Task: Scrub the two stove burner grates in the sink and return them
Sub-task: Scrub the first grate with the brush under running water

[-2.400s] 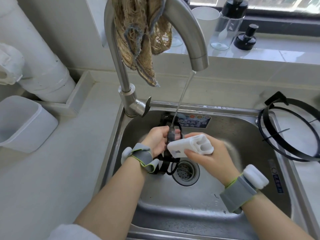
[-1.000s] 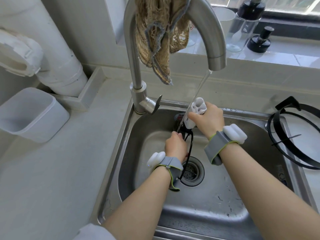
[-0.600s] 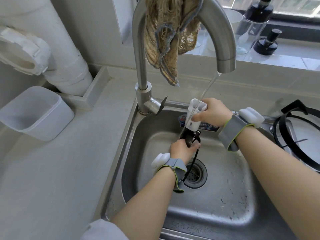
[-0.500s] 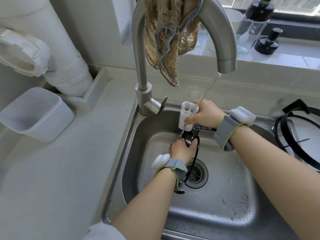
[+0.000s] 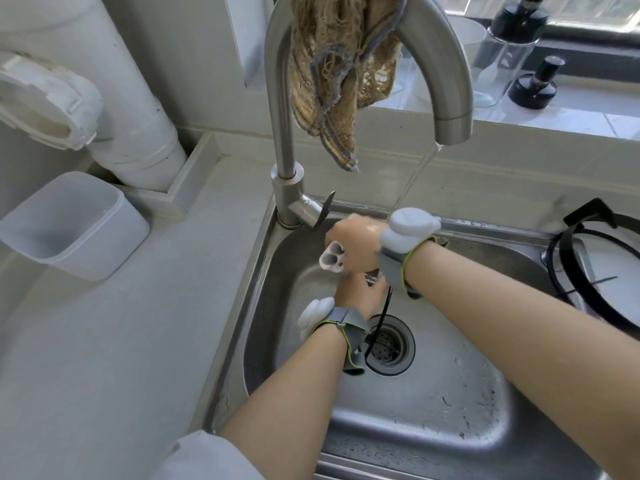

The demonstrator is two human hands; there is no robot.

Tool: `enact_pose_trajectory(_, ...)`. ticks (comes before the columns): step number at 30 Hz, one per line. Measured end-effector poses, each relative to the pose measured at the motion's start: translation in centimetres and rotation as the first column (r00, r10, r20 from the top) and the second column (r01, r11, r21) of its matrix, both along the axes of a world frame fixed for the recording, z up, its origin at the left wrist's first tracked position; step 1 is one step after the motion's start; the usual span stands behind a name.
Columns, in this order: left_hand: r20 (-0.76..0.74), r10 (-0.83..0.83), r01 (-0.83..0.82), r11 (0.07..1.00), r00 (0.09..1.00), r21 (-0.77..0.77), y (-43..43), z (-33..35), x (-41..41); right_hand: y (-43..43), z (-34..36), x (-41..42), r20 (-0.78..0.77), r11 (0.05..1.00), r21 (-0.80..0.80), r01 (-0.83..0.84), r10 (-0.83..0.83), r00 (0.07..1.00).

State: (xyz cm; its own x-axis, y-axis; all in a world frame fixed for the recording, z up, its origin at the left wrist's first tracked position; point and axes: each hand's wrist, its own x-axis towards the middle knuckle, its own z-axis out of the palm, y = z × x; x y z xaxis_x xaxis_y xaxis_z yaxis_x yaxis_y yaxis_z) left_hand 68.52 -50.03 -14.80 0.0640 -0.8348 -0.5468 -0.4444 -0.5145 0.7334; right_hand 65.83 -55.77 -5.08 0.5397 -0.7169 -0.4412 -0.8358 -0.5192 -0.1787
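Now, the head view: the left hand (image 5: 360, 294) held the thin black wire burner grate (image 5: 383, 308) upright over the drain of the stainless steel sink (image 5: 433, 393), fingers apparently curled round it, though the other hand hid them. The right hand (image 5: 356, 244) was clamped on a white plastic scrubbing brush (image 5: 331, 260) just above, under the curved steel tap (image 5: 450, 81). Midway, I'd say: two grates, one in hand, the second black grate (image 5: 590, 216) on the counter at right, neither returned. One brush.
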Motion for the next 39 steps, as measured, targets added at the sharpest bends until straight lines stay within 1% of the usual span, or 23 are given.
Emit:
enact_pose_trajectory(1,-0.012,-0.003,0.003,1.0,1.0,0.006,0.0,0.1,0.0,-0.5,0.5,0.1,-0.013,0.999,-0.012,0.035,-0.035,0.999)
enact_pose_trajectory(4,-0.019,-0.028,0.029,0.999,0.999,0.03,-0.1,0.0,-0.1,-1.6,1.1,-0.5,0.022,0.989,0.001,0.151,-0.151,0.988)
enact_pose_trajectory(7,-0.009,-0.014,0.015,0.998,1.0,0.054,-0.1,-0.1,-0.1,-0.7,-0.3,-1.0,0.128,0.973,0.107,0.204,-0.217,0.968)
enact_pose_trajectory(9,-0.006,-0.018,0.019,0.999,1.0,0.048,-0.3,-0.1,0.1,-0.5,-1.0,-1.8,0.22,0.963,0.106,0.249,-0.267,0.938)
enact_pose_trajectory(10,-0.006,-0.03,0.03,0.999,1.0,0.042,-0.3,-0.1,0.2,-0.6,-1.0,-2.5,0.293,0.939,0.13,0.317,-0.342,0.893)
enact_pose_trajectory(12,-0.006,-0.035,0.036,0.998,0.999,0.044,-0.3,-0.1,0.2,-0.9,-0.9,-4.2,0.447,0.873,0.204,0.444,-0.486,0.751)
enact_pose_trajectory(13,-0.008,-0.022,0.023,0.998,1.0,0.052,-0.3,-0.2,0.2,-0.6,-1.1,-5.0,0.474,0.835,0.202,0.512,-0.541,0.695)
enact_pose_trajectory(15,-0.021,-0.002,0.003,0.999,1.0,0.047,-0.4,-0.3,0.1,0.4,-1.8,-6.7,0.5,0.734,0.141,0.664,-0.632,0.592)
enact_pose_trajectory(17,-0.032,0.002,0.0,0.999,0.999,0.035,-0.4,-0.4,0.0,1.9,-2.4,-7.7,0.553,0.638,0.154,0.755,-0.689,0.469)
enact_pose_trajectory(18,-0.029,-0.004,0.005,1.0,1.0,0.028,-0.4,-0.3,0.0,2.4,-2.8,-8.0,0.565,0.611,0.162,0.775,-0.701,0.435)
enact_pose_trajectory(19,-0.022,-0.019,0.02,1.0,1.0,0.02,-0.3,-0.2,-0.1,2.6,-2.9,-8.2,0.559,0.601,0.153,0.785,-0.708,0.433)
enact_pose_trajectory(21,-0.003,-0.047,0.047,0.999,0.999,0.004,0.0,-0.2,-0.3,2.3,-2.9,-8.2,0.524,0.599,0.112,0.793,-0.714,0.464)
enact_pose_trajectory(22,0.001,-0.05,0.05,0.999,0.999,0.001,0.1,-0.2,-0.3,2.0,-2.8,-8.1,0.512,0.582,0.095,0.807,-0.724,0.462)
enact_pose_trajectory(24,-0.016,-0.027,0.027,1.0,1.0,0.015,0.1,-0.3,-0.1,1.7,-2.9,-7.9,0.501,0.53,0.109,0.841,-0.76,0.414)
enact_pose_trajectory(26,-0.027,-0.014,0.015,1.0,1.0,0.023,-0.1,-0.3,0.1,1.7,-2.9,-8.1,0.489,0.488,0.18,0.854,-0.798,0.352)
enact_pose_trajectory(29,-0.019,-0.056,0.057,0.998,0.998,0.006,0.0,-0.6,-0.2,1.7,-2.6,-8.7,0.467,0.515,0.213,0.83,-0.8,0.377)
enact_pose_trajectory(30,-0.041,-0.058,0.059,0.998,0.997,0.017,0.2,-0.7,-0.3,1.8,-2.5,-8.9,0.479,0.52,0.223,0.824,-0.795,0.372)
enact_pose_trajectory(33,-0.227,-0.025,0.055,0.99,0.974,0.127,-0.4,-0.1,-0.2,2.6,-3.0,-9.1,0.546,0.532,0.283,0.798,-0.774,0.322)
enact_pose_trajectory(34,-0.278,0.013,0.039,0.983,0.961,0.181,-0.9,0.3,0.0,3.2,-3.3,-9.0,0.565,0.553,0.286,0.783,-0.757,0.328)
enact_pose_trajectory(36,-0.383,0.179,-0.073,0.959,0.906,0.274,-2.0,1.2,0.6,4.2,-3.9,-8.9,0.61,0.607,0.25,0.755,-0.704,0.364)
enact_pose_trajectory(39,-0.495,0.429,-0.227,0.881,0.755,0.416,-3.1,2.3,0.9,6.3,-5.0,-9.2,0.728,0.673,0.203,0.711,-0.59,0.35)
